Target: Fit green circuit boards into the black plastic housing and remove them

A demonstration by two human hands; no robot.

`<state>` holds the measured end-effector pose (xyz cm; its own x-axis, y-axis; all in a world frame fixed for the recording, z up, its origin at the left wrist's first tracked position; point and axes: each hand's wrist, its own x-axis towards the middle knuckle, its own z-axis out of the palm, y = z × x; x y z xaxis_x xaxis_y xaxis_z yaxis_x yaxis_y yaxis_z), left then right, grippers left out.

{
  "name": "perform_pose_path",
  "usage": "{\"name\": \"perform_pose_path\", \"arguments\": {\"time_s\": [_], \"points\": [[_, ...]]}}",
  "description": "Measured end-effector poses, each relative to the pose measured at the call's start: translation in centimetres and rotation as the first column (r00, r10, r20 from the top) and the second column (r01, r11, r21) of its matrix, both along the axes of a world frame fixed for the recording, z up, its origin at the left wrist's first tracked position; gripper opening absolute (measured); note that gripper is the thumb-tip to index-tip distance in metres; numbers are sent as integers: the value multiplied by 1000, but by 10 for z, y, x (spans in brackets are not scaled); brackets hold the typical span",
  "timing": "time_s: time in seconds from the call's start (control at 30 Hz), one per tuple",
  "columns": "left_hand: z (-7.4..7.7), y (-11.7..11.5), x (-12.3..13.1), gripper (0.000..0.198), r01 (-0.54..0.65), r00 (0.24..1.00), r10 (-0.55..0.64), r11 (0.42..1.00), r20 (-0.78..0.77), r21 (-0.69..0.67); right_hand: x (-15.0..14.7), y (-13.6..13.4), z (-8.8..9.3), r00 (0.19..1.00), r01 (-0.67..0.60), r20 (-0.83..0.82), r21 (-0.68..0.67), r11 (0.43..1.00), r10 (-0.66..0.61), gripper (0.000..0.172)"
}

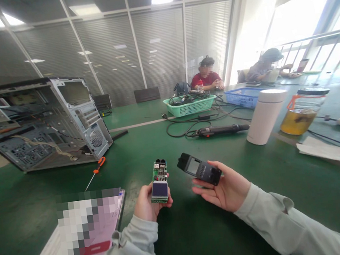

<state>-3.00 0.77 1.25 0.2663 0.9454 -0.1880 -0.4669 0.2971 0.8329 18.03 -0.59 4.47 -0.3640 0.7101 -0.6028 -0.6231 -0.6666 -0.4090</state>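
Observation:
My left hand [149,200] is closed around a small green circuit board [159,181], which carries a dark rectangular screen and black parts at its top end. Tilted in my right hand [223,187] is a black plastic casing [199,169] with a window cut-out near its upper part, gripped between thumb and fingers. The board and the casing are held apart over the green table. Left of my left hand lie a pink-screened tablet or phone [93,236] and a white object partly blurred out. Beyond them is an orange-handled screwdriver [98,166].
An opened computer case [48,121] stands at the left. Further back are a green basket [190,107] of cables, a blue basket [241,98] and a black electric screwdriver [220,130]. A white bottle [264,118] and a jar of yellow liquid [301,115] stand right. Two people sit at the far side.

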Motion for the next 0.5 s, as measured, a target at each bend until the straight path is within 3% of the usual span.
{"name": "perform_pose_path", "arguments": {"time_s": [0.13,0.2,0.3,0.33,0.4,0.47,0.5], "points": [[0,0,1,55,-4,1000,4,1000,-19,2,-2,-3,-3,994,-72,-82,13,997,73,60],[0,0,1,55,-2,1000,2,1000,-19,3,-2,-5,-5,993,-89,-75,46,995,92,55],[-2,1,-1,54,5,1000,-5,1000,-7,4,-4,-6,-11,993,-101,84,190,977,86,31],[-3,2,-1,54,8,1000,-8,1000,-1,7,-5,-6,-14,981,-106,187,293,950,52,35],[-4,3,-2,53,14,1000,-14,1000,8,12,-2,-8,-20,888,-158,442,545,824,-122,50],[-4,3,-3,52,16,1000,-17,1000,12,12,7,-14,-27,662,-313,637,714,626,-395,50],[-4,3,-3,51,16,1000,-16,1000,13,10,16,-20,-30,512,-414,686,725,550,-518,45]]}}
